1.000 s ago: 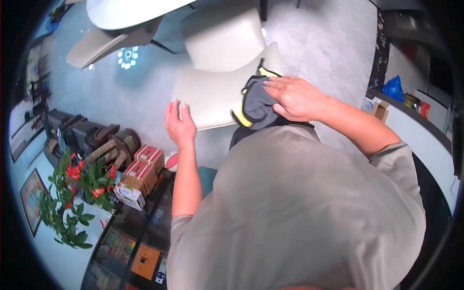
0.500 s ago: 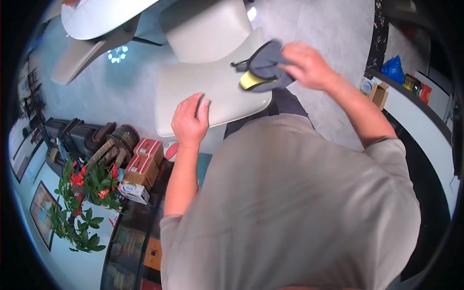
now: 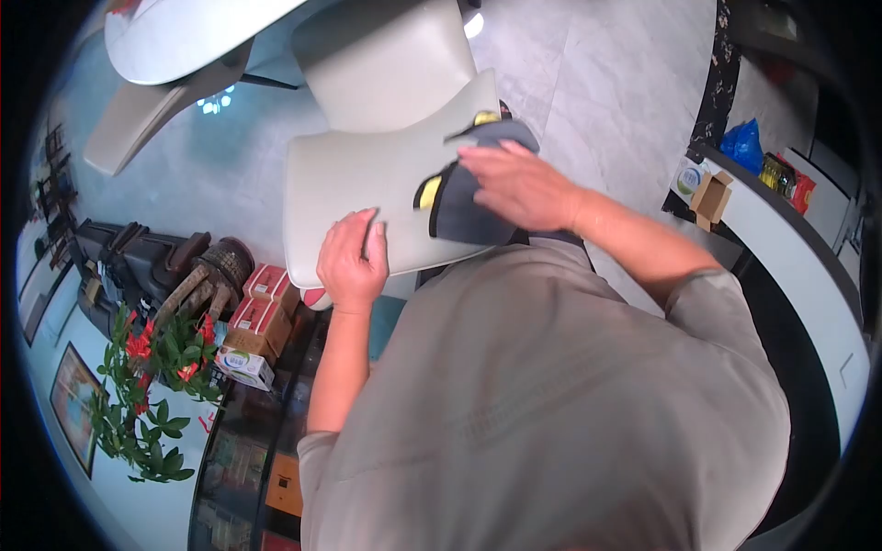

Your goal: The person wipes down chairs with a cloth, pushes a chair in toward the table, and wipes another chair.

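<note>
A grey cloth item with black edging and yellow patches (image 3: 459, 204) lies on the right part of the cream chair seat (image 3: 340, 174). My right hand (image 3: 522, 186) rests on top of it with the fingers stretched out, slightly blurred. Over the front left part of the seat is my left hand (image 3: 353, 261), its thumb and fingers apart and nothing between them. What lies beneath my right palm is hidden.
A white table (image 3: 184, 37) and another chair (image 3: 138, 119) are at the upper left. Stacked boxes (image 3: 262, 312) and a plant with red flowers (image 3: 152, 404) stand at the left. A blue bag (image 3: 742, 147) and an open carton (image 3: 710, 197) sit at the right.
My right hand has gone from holding the grey cloth item raised to lying flat on it. The item is now lower and more spread out on the seat. My left hand stays apart from it.
</note>
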A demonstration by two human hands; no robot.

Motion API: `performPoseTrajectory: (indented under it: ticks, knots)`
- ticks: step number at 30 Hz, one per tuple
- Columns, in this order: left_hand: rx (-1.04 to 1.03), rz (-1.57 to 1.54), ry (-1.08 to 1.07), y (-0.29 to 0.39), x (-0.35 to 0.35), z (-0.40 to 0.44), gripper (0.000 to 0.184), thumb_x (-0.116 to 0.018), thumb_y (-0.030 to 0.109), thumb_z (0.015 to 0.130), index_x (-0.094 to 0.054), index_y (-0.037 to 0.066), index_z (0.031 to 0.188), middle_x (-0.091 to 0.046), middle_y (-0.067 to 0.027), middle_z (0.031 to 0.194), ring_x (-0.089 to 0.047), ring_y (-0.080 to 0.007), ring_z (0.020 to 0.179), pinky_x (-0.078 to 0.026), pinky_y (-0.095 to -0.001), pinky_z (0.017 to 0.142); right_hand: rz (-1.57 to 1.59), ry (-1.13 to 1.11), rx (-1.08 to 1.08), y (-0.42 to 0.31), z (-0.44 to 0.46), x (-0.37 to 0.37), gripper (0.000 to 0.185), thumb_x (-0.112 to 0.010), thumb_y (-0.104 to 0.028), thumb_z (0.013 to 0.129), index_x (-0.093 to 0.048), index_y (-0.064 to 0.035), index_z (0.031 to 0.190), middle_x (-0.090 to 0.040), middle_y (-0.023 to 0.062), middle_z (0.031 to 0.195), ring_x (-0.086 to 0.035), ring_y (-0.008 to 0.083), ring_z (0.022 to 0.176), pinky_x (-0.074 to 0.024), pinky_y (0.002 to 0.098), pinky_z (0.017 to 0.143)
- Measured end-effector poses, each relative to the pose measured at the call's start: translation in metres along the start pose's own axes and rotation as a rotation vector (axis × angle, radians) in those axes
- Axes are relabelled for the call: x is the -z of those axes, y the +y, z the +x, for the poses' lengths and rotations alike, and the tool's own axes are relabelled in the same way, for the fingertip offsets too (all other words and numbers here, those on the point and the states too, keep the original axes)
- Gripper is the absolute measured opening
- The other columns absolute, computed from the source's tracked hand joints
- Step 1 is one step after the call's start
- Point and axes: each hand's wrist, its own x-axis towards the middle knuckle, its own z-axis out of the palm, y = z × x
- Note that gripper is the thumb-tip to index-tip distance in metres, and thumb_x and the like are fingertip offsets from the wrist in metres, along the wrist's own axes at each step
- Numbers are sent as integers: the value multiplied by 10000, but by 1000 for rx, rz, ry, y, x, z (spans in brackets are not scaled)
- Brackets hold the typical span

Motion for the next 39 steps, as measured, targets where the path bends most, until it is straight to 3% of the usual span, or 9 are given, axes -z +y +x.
performPoseTrajectory:
  ticks: [9, 14, 17, 18, 20, 25, 26, 33, 39]
  knots:
    - [22, -3, -22, -2, -1, 1, 178, -666, 123, 904, -736, 85, 1063, -742, -99, 1033, -710, -337, 986, -555, -441, 932, -339, -322, -205, 187, 132, 16, 434, -401, -405, 1053, -695, -168, 1267, -543, 122, 1497, -398, 306, 1467, -201, 587, 1230]
    - [28, 14, -15, -4, -1, 0, 182, -667, 119, 899, -737, 81, 1063, -744, -97, 1039, -713, -334, 994, -552, -445, 941, -75, -121, -93, 159, 80, -10, 388, -471, -333, 1062, -718, -109, 1260, -554, 154, 1502, -383, 326, 1498, -142, 500, 1295]
    - [27, 11, -4, -5, 0, -3, 189, -668, 116, 894, -737, 80, 1066, -746, -101, 1047, -716, -334, 1007, -550, -447, 952, 41, -206, -81, 14, 41, 12, 343, -615, -301, 986, -719, -9, 1131, -620, 185, 1388, -506, 338, 1396, -320, 520, 1211]
    - [17, 5, 0, -5, -2, -1, 194, -667, 114, 891, -737, 81, 1069, -746, -104, 1052, -717, -334, 1015, -549, -452, 957, 22, 21, 290, 19, 22, -21, 270, -646, -297, 943, -707, -57, 1050, -670, 104, 1225, -588, 319, 1210, -393, 501, 1138]
    - [15, 13, 4, -4, -2, 0, 199, -665, 110, 889, -738, 81, 1072, -746, -106, 1057, -718, -335, 1020, -547, -458, 964, 115, 18, 283, -6, 15, -14, 327, -664, -317, 934, -724, -60, 1127, -645, 93, 1369, -574, 294, 1290, -384, 509, 1151]
    - [21, 29, -21, -1, 0, 3, 210, -656, 91, 882, -739, 78, 1075, -747, -110, 1060, -721, -337, 1027, -544, -476, 974, 26, -98, 119, 43, 48, 5, 344, -666, -353, 923, -755, -82, 1116, -678, 79, 1334, -607, 285, 1249, -478, 460, 1060]
    - [39, 36, -30, 0, 1, 2, 210, -656, 91, 882, -739, 78, 1075, -747, -110, 1060, -721, -337, 1027, -544, -476, 974, -109, 84, 293, 86, 62, -10, 352, -640, -386, 935, -769, -85, 1062, -685, 78, 1325, -597, 301, 1249, -457, 452, 1072]
    - [28, 15, -21, -3, 0, 6, 192, -660, 82, 876, -742, 87, 1050, -747, -101, 1044, -723, -330, 1018, -547, -460, 965, -232, -266, -54, 171, 122, 3, 339, -522, -341, 1013, -771, -143, 1131, -652, 94, 1370, -534, 280, 1326, -315, 471, 1196]
    - [44, 8, -19, -4, 1, 7, 193, -664, 85, 872, -738, 87, 1050, -746, -97, 1043, -723, -324, 1017, -548, -455, 962, 108, -60, 368, 1, 31, 4, 209, -696, -277, 870, -726, -83, 942, -666, 118, 1351, -598, 279, 1279, -431, 470, 1099]
